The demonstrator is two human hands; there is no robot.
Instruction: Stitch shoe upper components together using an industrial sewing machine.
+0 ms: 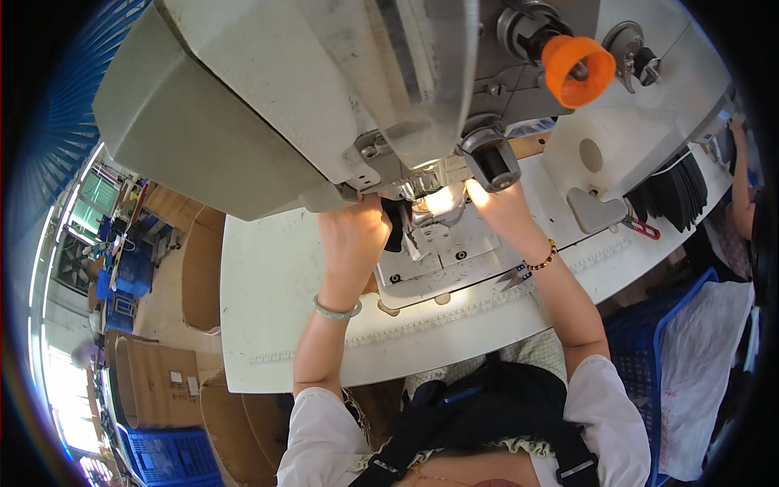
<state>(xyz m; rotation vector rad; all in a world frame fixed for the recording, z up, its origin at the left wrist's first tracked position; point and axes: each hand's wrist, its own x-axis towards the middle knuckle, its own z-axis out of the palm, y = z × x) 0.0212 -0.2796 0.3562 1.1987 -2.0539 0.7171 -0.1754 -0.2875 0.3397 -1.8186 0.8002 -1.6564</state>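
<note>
A big white sewing machine fills the upper part of the head view, with an orange spool cap at its right. My left hand reaches under the machine head and pinches a small black piece beside the needle area. My right hand rests on the metal plate under the lamp glare; what its fingers hold is hidden by the machine. A green bangle circles my left wrist, a bead bracelet my right.
The white work table carries a stack of black pieces at the right, red-handled scissors and small snips. Cardboard boxes and blue crates stand on the floor at the left. Another person's arm shows far right.
</note>
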